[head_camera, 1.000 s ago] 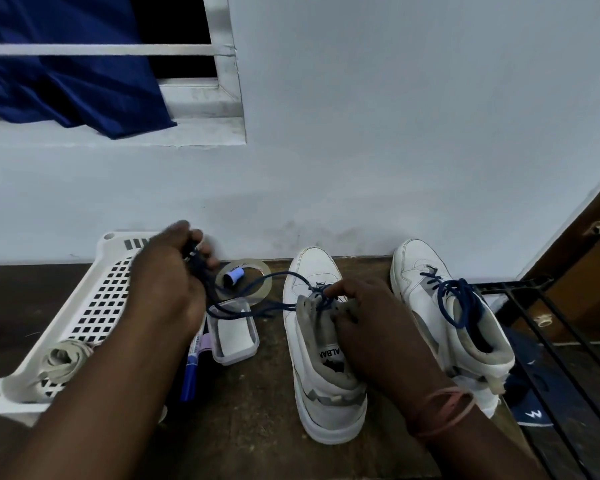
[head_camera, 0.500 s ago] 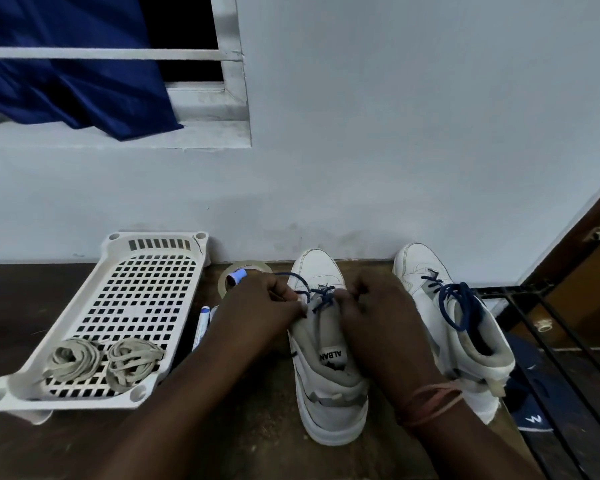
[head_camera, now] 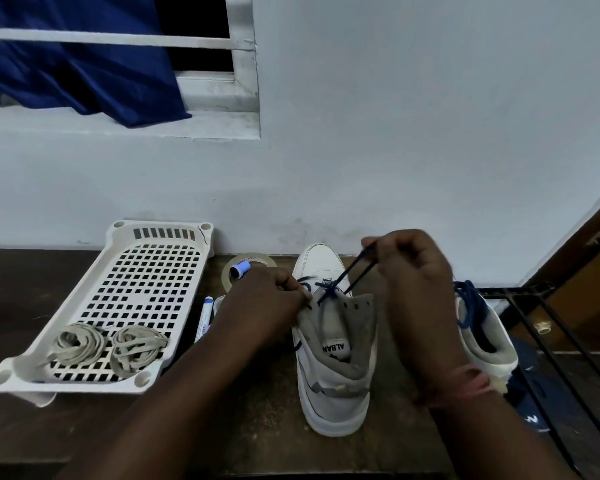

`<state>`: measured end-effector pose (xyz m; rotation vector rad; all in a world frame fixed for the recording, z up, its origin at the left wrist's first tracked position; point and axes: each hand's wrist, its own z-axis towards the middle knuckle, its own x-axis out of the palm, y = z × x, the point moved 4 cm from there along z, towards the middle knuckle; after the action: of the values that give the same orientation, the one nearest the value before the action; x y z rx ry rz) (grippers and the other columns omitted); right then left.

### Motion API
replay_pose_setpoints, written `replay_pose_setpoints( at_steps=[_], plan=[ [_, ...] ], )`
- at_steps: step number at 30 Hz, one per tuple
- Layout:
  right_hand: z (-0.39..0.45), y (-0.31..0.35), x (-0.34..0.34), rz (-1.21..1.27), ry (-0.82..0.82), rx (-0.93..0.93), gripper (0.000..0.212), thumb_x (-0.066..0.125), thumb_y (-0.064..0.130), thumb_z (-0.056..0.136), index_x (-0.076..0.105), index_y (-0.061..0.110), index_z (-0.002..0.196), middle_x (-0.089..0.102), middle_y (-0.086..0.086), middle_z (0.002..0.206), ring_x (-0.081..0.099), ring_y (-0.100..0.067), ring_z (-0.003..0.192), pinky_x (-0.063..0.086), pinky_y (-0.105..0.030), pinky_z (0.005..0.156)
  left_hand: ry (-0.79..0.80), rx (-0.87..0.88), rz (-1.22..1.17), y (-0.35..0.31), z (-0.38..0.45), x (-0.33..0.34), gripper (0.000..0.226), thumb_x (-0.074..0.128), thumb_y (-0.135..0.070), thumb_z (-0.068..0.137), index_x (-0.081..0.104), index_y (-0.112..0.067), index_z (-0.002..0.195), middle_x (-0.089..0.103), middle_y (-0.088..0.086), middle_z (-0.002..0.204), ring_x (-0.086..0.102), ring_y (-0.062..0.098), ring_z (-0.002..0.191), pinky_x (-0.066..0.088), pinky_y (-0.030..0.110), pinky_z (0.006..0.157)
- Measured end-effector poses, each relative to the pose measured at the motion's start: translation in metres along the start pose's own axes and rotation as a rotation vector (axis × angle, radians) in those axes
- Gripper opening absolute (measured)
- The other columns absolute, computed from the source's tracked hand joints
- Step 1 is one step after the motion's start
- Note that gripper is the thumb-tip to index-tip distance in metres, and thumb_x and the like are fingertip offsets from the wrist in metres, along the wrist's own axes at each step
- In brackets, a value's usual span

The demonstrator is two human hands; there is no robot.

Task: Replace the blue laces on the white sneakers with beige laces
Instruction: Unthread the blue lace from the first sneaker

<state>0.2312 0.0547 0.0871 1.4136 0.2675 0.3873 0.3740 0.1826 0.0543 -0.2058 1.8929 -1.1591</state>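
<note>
One blue lace (head_camera: 355, 275), taut btwn both hands, half-unthreaded.

Two sneakers (head_camera: 333, 358) (head_camera: 485, 337), two beige laces (head_camera: 75, 344) (head_camera: 136, 351)

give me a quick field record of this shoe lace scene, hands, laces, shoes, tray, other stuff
left hand: at the near sneaker's eyelets, fingers curled on the lace there
right hand: raised, pinching the blue lace and pulling it taut
near sneaker: upright, partly unlaced
far sneaker: blue lace in it, mostly behind the right arm
beige laces: two coils in the white tray
other: tape roll, marker, between tray and near sneaker
</note>
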Motion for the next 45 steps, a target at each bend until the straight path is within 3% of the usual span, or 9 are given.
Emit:
replay_pose_setpoints(
  at_steps=[3, 10, 13, 17, 19, 27, 34, 40, 45],
  plan=[
    [0.000, 0.010, -0.001, 0.273, 0.040, 0.128, 0.007, 0.051, 0.016, 0.104, 0.053, 0.014, 0.097, 0.068, -0.010, 0.070, 0.066, -0.023, 0.066, 0.055, -0.036, 0.065, 0.016, -0.007, -0.012, -0.001, 0.000, 0.001, 0.015, 0.074, -0.033, 0.089, 0.076, -0.024, 0.078, 0.072, -0.006, 0.071, 0.069, 0.011, 0.072, 0.049, 0.026, 0.069],
    [-0.019, -0.024, 0.022, -1.216, 0.456, -0.260, 0.022, 0.058, 0.052, 0.092, 0.070, 0.037, 0.103, 0.057, 0.014, 0.116, 0.046, -0.015, 0.117, 0.035, -0.039, 0.097, 0.019, -0.013, 0.017, 0.000, 0.000, 0.003, 0.016, 0.072, -0.034, 0.089, 0.075, -0.026, 0.075, 0.073, -0.007, 0.075, 0.069, 0.011, 0.074, 0.050, 0.027, 0.071],
    [-0.015, -0.015, 0.019, -0.954, 0.295, -0.289, 0.020, 0.054, 0.037, 0.095, 0.066, 0.030, 0.081, 0.065, 0.012, 0.097, 0.059, -0.015, 0.099, 0.042, -0.040, 0.091, 0.029, -0.012, 0.012, 0.000, -0.001, 0.002, 0.017, 0.072, -0.037, 0.089, 0.076, -0.025, 0.077, 0.074, -0.007, 0.076, 0.071, 0.012, 0.074, 0.050, 0.026, 0.071],
    [-0.007, 0.006, 0.007, 0.269, 0.086, 0.122, 0.024, 0.047, 0.017, 0.106, 0.054, 0.011, 0.084, 0.071, -0.006, 0.077, 0.069, -0.027, 0.075, 0.056, -0.039, 0.075, 0.039, -0.014, -0.022, 0.000, 0.000, 0.002, 0.017, 0.073, -0.035, 0.089, 0.076, -0.024, 0.076, 0.075, -0.005, 0.073, 0.073, 0.016, 0.073, 0.055, 0.030, 0.076],
    [-0.006, 0.014, 0.003, 0.462, 0.041, 0.176, 0.026, 0.044, 0.021, 0.108, 0.049, 0.014, 0.084, 0.053, -0.005, 0.060, 0.053, -0.024, 0.054, 0.049, -0.033, 0.059, 0.039, -0.015, -0.026, 0.000, 0.000, 0.003, 0.017, 0.073, -0.034, 0.089, 0.076, -0.023, 0.077, 0.075, -0.004, 0.074, 0.074, 0.018, 0.074, 0.054, 0.029, 0.074],
    [-0.013, -0.029, 0.019, -1.162, 0.453, -0.347, 0.013, 0.067, 0.043, 0.090, 0.073, 0.036, 0.099, 0.045, 0.010, 0.094, 0.051, -0.017, 0.099, 0.041, -0.031, 0.086, 0.038, 0.008, -0.008, 0.000, 0.002, 0.004, 0.018, 0.071, -0.036, 0.091, 0.076, -0.024, 0.078, 0.073, -0.010, 0.076, 0.068, 0.010, 0.065, 0.050, 0.027, 0.069],
    [0.005, -0.001, -0.010, -0.096, -0.101, -0.040, 0.016, 0.062, 0.020, 0.098, 0.070, 0.013, 0.086, 0.074, 0.001, 0.082, 0.068, -0.014, 0.079, 0.053, -0.031, 0.076, 0.032, -0.002, -0.022, 0.002, 0.001, 0.003, 0.020, 0.072, -0.038, 0.090, 0.074, -0.023, 0.076, 0.073, -0.005, 0.072, 0.067, 0.009, 0.063, 0.047, 0.025, 0.065],
    [0.001, -0.021, -0.004, -0.548, 0.150, 0.172, 0.024, 0.065, 0.043, 0.092, 0.065, 0.019, 0.088, 0.068, 0.003, 0.085, 0.063, -0.011, 0.078, 0.049, -0.031, 0.071, -0.146, 0.119, -0.106, -0.010, -0.004, 0.016, 0.014, 0.072, -0.027, 0.090, 0.071, -0.031, 0.104, 0.068, -0.014, 0.098, 0.064, 0.007, 0.095, 0.047, 0.022, 0.078],
    [-0.010, -0.034, 0.018, -0.987, 0.307, -0.100, 0.047, 0.052, 0.052, 0.081, 0.063, 0.026, 0.119, 0.063, 0.006, 0.115, 0.058, -0.018, 0.112, 0.044, -0.031, 0.094, -0.159, 0.150, -0.100, -0.012, 0.002, 0.034, 0.017, 0.071, -0.037, 0.089, 0.071, -0.033, 0.106, 0.069, -0.015, 0.106, 0.062, 0.006, 0.103, 0.051, 0.035, 0.094]
  ],
)
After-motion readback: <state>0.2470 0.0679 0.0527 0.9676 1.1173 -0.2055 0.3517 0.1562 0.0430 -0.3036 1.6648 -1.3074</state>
